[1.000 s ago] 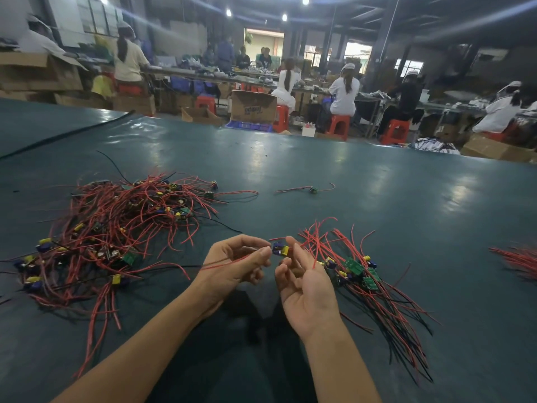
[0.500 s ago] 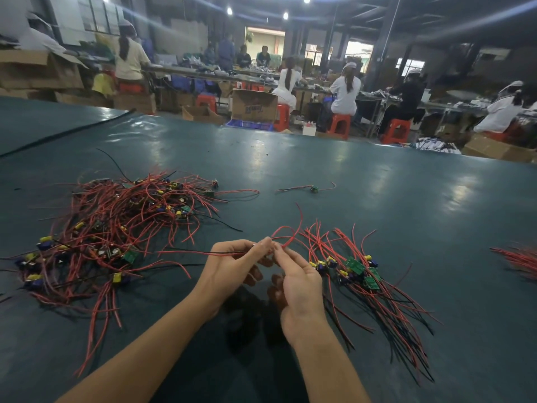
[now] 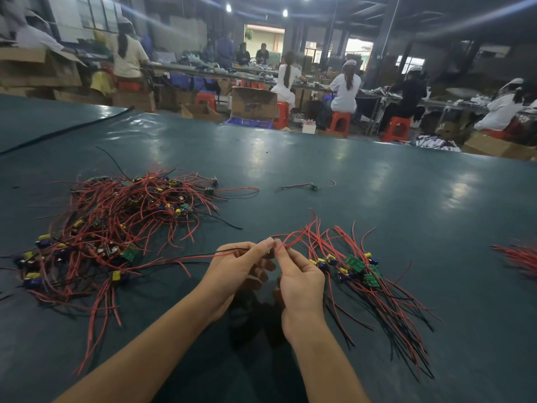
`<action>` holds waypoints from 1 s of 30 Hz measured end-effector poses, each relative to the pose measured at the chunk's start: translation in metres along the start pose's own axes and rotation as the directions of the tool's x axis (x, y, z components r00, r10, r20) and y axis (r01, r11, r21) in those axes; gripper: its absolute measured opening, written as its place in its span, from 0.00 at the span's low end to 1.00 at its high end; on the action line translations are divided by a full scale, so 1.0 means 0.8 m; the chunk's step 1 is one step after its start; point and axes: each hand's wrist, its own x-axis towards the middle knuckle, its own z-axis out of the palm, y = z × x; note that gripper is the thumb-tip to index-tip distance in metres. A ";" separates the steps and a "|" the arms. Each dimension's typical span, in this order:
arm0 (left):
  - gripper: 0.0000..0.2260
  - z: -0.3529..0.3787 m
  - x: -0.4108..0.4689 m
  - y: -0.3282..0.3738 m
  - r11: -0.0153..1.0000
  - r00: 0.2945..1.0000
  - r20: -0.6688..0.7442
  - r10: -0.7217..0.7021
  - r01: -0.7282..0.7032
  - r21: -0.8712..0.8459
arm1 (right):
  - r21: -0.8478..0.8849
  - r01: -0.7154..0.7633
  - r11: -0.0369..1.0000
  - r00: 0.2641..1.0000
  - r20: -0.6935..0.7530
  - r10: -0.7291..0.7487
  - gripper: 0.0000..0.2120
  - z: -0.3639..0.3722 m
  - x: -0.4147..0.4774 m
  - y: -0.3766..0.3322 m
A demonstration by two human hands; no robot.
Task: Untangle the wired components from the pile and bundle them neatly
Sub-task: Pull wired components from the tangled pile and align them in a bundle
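While the tangled pile (image 3: 116, 228) sprawls over the left part of the dark green worktop (image 3: 377, 199), wires splaying every way with no single axis, one stray wired component (image 3: 313, 186) lies alone toward the far edge, its leads running roughly left-right. Left hand (image 3: 241, 271) sits near the near edge, centre, thumb and forefinger pinched on a thin black and red wire pair (image 3: 203, 256) that runs out leftward toward the pile, long axis nearly parallel to the near edge. Right hand (image 3: 300, 282) is just beside it, fingertips almost touching the left's, pinched on a red wire (image 3: 293, 238) arching up and rightward. Whether both hands hold the same component, cannot tell. Right of the hands: sorted bundle (image 3: 374, 289), boards grouped mid-length, wires aligned diagonally, far-left to near-right. More red wires (image 3: 520, 257), blurred, at the right edge.
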 end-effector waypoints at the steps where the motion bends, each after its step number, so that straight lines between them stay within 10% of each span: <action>1: 0.12 0.001 0.000 0.000 1.000 1.000 0.000 -0.020 0.020 -0.003 | 0.001 -0.005 1.000 1.000 0.005 0.005 0.10 0.000 0.000 0.000; 30: 0.18 0.001 0.003 0.005 0.970 0.968 -0.065 0.242 -0.242 0.009 | 0.357 -0.013 0.934 0.977 -0.194 0.088 0.18 -0.026 0.030 -0.025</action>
